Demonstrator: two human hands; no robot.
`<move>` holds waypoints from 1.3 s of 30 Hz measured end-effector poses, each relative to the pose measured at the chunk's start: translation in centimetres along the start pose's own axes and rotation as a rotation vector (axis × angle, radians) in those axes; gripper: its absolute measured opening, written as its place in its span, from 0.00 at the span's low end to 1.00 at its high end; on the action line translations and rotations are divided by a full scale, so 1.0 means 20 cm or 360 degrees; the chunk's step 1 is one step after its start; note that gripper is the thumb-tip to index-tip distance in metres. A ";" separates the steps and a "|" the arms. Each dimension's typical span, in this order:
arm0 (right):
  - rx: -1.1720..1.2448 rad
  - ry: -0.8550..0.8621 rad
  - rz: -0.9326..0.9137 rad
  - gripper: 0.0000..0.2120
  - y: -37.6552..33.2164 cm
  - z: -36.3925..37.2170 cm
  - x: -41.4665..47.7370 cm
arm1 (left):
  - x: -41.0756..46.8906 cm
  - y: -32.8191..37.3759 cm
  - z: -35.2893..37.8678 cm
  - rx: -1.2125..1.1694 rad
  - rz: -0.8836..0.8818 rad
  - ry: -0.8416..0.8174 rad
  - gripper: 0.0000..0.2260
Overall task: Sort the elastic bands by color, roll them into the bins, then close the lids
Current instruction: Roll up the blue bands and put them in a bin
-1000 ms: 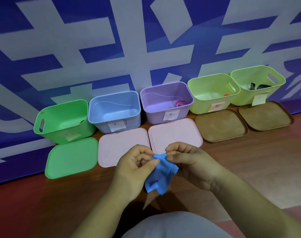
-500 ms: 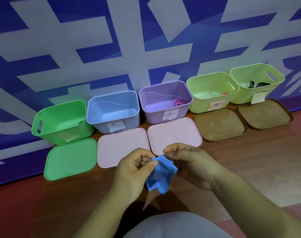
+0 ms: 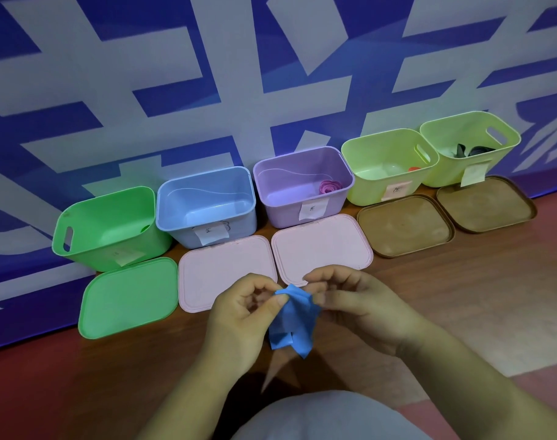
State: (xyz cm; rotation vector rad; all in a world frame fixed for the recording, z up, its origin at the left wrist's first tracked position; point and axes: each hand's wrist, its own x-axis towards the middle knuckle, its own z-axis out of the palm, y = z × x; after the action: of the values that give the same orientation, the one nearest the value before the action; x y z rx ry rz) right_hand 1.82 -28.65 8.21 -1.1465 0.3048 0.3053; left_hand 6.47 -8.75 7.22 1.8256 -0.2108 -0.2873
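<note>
A crumpled blue elastic band (image 3: 291,322) hangs between my hands above the wooden floor. My left hand (image 3: 239,315) pinches its upper left part with thumb and fingers. My right hand (image 3: 359,308) holds its right side with curled fingers. Behind stand a green bin (image 3: 80,246), a blue bin (image 3: 239,214), a purple bin (image 3: 270,198) with a rolled pink band (image 3: 330,186), and two yellow-green bins (image 3: 366,192) (image 3: 442,176). The far right bin holds dark bands (image 3: 470,150). All bins are open.
Lids lie flat in front of the bins: a green lid (image 3: 128,300), two pink lids (image 3: 220,271) (image 3: 321,249) and two brown lids (image 3: 404,225) (image 3: 485,204). A blue and white wall (image 3: 270,74) backs the row. My grey-clad knee (image 3: 328,417) is at the bottom.
My fingers have shifted slightly on the blue band, bunching it tighter. The hands stay in the same place.
</note>
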 end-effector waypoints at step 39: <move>-0.1143 0.1375 0.0367 0.04 0.45 -1.19 0.09 | 0.12 -0.04 0.51 0.0189 -0.0411 0.0054 0.07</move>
State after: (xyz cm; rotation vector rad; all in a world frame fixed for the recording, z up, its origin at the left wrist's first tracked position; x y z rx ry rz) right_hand -1.99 -47.05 -9.11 -1.9281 1.1592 0.0955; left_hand 5.62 -18.55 3.70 1.9760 0.0337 -0.4316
